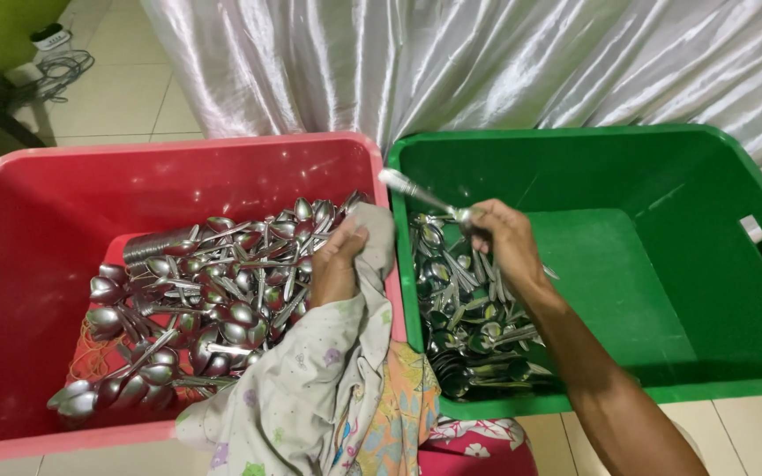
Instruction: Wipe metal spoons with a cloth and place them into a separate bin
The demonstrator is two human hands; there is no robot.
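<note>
Two hands work: right hand clenches a spoon over the green bin's left edge, left hand grasps cloth.

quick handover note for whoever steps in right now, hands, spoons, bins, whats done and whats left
Left hand: over the red bin, wrapped in a pale printed cloth.
Right hand: over the green bin, gripping one spoon by its bowl end, handle up.
Done: a smaller pile of spoons lies at the green bin's left side.
Left: a big heap of spoons in the red bin.
</note>
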